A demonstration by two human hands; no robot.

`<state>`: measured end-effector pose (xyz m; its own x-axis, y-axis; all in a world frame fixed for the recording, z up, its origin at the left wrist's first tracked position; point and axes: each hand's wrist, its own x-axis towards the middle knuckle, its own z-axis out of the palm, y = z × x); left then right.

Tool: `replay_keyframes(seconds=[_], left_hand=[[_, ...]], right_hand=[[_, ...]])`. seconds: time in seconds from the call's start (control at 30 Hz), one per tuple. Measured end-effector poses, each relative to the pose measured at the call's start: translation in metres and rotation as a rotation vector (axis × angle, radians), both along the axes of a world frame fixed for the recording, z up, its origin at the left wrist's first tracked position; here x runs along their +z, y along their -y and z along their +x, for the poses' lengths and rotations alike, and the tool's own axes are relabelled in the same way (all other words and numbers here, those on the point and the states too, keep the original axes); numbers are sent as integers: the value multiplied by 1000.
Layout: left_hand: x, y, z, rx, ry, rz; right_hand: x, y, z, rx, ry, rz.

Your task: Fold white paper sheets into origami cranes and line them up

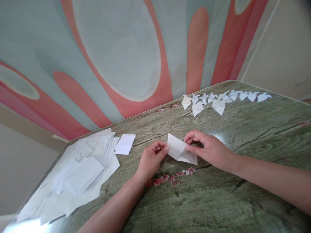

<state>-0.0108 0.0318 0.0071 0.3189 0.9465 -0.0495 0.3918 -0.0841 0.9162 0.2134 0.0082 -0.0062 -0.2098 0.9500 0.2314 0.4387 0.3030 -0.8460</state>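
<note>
Lightly pinched at both sides: one folded paper (181,150)

Thin and white, it should weigh next to nothing, take a crease readily, and crumple or tear under a hard squeeze; its edges and corners seem the best places to hold it. It is over the middle of the table (255,139), just beyond the printed blossoms (175,178); whether its lower edge touches the tabletop, I cannot tell. The left hand (153,157) pinches its left edge between thumb and forefinger. The right hand (206,149) closes thumb and bent forefinger at the upper right edge, in what looks like a soft pinch. Left of the left hand lies a small stack of paper (125,144), beside a loose paper pile (85,171). Folded paper figures (198,108) line the far right.
</note>
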Motion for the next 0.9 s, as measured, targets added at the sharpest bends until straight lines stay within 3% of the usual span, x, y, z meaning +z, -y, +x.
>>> replay_keyframes(seconds=[0.1,0.2,0.27,0.33,0.43,0.63,0.9], left_hand=[[8,1,0,-25,-74,292],[21,2,-1,-268,-156,428],[26,2,-2,-404,-167,389],[27,2,-4,-448,-149,298],[24,0,-6,-440,-147,197],[22,4,1,-394,-158,208],[21,11,4,-296,-151,177]], right_hand=[[1,1,0,104,51,57],[2,4,-1,282,105,151],[2,6,-2,359,113,190],[2,7,-3,372,110,184],[4,8,-2,310,95,110],[16,9,-4,218,71,-172],[21,13,-10,137,105,-143]])
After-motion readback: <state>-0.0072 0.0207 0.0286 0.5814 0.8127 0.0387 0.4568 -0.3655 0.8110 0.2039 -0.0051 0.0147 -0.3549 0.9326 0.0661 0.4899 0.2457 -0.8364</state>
